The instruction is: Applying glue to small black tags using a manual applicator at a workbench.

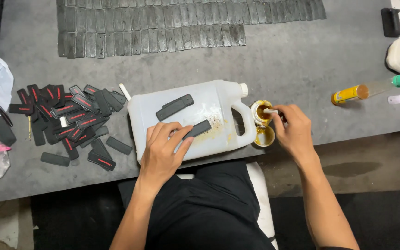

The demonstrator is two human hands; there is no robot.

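At the centre of the frame the left hand (163,150) presses flat on a black strip (197,129) lying on a white jug (209,111) laid on its side; a 2nd strip (175,107) rests just above. Right of centre, the right hand (292,127) pinches a small brush (270,111) over an open glue pot (261,112). A pile of strips (65,120) sits at mid left, rows of strips (163,23) along the top.

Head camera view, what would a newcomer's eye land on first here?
The white plastic jug lying on its side at the grey table's front edge, with the left hand pressing a flat black rubber strip onto it. Right beside it, the right hand dips a stick into a small glue-stained pot. Left lies a heap of black strips.
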